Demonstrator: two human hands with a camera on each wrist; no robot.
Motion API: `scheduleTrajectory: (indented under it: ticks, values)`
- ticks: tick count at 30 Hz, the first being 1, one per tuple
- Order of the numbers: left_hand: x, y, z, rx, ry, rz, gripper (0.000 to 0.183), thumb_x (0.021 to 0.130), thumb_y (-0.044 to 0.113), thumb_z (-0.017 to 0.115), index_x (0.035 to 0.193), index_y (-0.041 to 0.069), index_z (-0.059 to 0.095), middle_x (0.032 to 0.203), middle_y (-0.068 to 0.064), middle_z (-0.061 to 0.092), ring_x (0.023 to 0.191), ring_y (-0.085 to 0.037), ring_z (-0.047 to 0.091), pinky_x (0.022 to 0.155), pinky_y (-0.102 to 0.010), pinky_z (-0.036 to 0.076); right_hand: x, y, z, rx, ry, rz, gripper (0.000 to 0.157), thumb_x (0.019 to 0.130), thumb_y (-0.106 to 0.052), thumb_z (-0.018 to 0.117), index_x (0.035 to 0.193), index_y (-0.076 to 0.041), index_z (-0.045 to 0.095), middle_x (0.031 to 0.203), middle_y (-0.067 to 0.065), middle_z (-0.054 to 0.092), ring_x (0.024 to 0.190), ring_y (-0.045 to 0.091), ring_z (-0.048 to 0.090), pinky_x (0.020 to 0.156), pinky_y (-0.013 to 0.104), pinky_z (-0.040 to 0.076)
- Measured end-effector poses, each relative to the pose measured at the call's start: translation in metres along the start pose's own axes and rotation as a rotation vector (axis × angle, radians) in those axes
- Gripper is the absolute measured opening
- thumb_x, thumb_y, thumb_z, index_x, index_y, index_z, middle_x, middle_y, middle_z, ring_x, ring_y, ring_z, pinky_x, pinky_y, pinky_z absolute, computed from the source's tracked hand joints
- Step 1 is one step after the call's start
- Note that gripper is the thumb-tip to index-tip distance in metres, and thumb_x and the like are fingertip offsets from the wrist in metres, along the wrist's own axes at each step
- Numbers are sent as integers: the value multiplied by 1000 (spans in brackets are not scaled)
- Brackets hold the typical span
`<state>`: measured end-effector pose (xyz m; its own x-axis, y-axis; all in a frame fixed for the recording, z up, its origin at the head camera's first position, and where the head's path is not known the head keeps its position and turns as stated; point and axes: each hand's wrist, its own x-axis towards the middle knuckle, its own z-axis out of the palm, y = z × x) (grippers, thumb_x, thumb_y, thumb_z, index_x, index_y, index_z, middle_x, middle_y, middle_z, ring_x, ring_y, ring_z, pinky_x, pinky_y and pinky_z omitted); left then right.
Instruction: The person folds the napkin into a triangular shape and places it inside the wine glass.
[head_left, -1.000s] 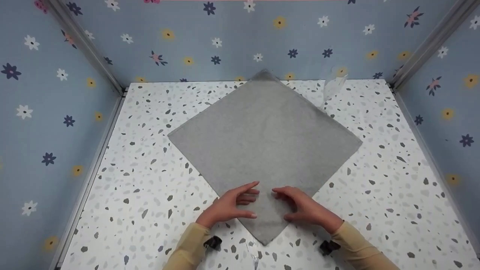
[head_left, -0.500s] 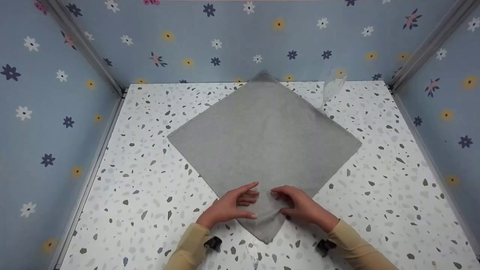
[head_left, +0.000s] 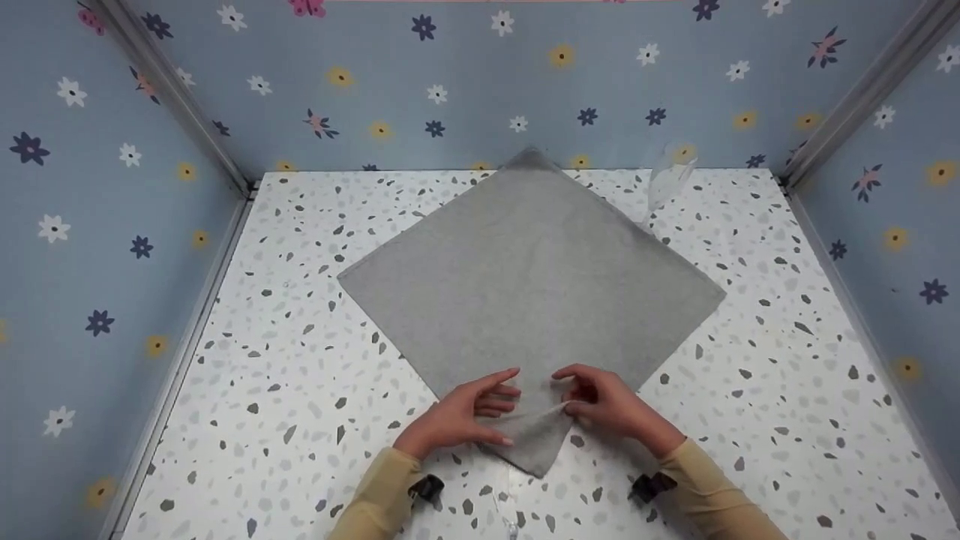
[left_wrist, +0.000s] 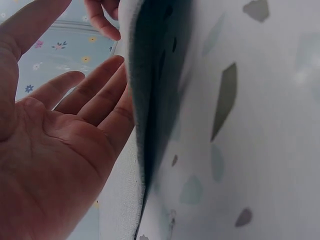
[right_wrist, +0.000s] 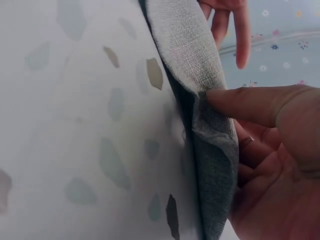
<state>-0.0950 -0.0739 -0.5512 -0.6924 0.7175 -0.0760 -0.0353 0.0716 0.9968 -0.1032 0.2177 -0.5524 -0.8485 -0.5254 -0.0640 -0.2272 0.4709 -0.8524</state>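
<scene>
A square grey cloth (head_left: 525,292) lies turned like a diamond on the speckled table, one corner towards me and the opposite one at the back wall. My right hand (head_left: 611,405) pinches its near right edge between thumb and fingers, raising a small fold there. In the right wrist view the thumb presses into the folded edge of the cloth (right_wrist: 187,45). On the other side my left hand (head_left: 465,412) lies over the near left edge, fingers extended and thumb apart, gripping nothing. The left wrist view shows the left palm (left_wrist: 60,150) facing the cloth's raised edge.
Flower-patterned blue panels (head_left: 465,90) enclose the white speckled table (head_left: 285,360) at the back and both sides. A clear plastic piece (head_left: 670,180) stands at the back right, beside the cloth. Black wrist straps (head_left: 427,489) show under both sleeves.
My right hand has taken hold of the cloth's near right edge and raised it slightly forward. The near corner has shifted forward and a little right. The left hand has hardly moved.
</scene>
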Motion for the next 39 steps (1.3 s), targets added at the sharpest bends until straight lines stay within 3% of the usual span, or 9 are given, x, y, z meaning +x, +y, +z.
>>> scheduleTrajectory:
  ticks: [5,9,16,22,26,33,39]
  values:
    - [0,0,-3,-33,-29,-6,98,73,1,82,152,14,25,141,-18,45,125,-33,48,102,-42,40,0,3,-6,103,-30,55,39,89,-10,69,126,-9,58,88,1,66,75,16,61,59,26,50]
    - [-1,-1,-6,-31,-49,2,100,72,-1,82,153,14,24,141,-18,45,126,-32,47,103,-40,40,2,3,-11,155,-38,69,39,89,-12,69,127,-7,57,91,4,66,76,18,61,62,25,50]
    - [0,-3,-11,54,-49,36,96,75,-7,78,152,15,25,137,-17,49,124,-28,50,101,-37,42,6,0,-14,228,-29,74,41,90,-3,66,129,1,53,95,14,66,83,26,63,70,24,50]
    - [1,0,-13,129,35,29,80,84,-11,66,151,12,28,129,-13,55,118,-23,55,91,-34,49,10,-3,-14,234,-34,70,40,89,5,63,126,8,52,94,23,64,83,33,62,69,23,50]
    - [1,0,-15,138,104,34,74,86,-10,64,149,10,31,124,-15,56,117,-28,56,89,-37,50,8,0,-15,203,-56,63,43,85,1,69,126,2,54,96,15,65,85,26,62,70,24,50]
    - [4,-2,-19,147,193,-14,70,87,1,69,148,12,35,115,-12,59,108,-21,61,82,-32,52,-1,4,-17,118,-144,11,70,74,-4,82,136,-11,49,110,4,61,101,23,58,85,33,49]
    - [8,-6,-23,180,288,-26,67,86,9,72,144,8,39,108,-12,62,92,-19,66,76,-31,52,-2,3,-17,39,-173,-36,85,75,9,75,147,-14,36,114,1,58,104,20,56,84,34,49]
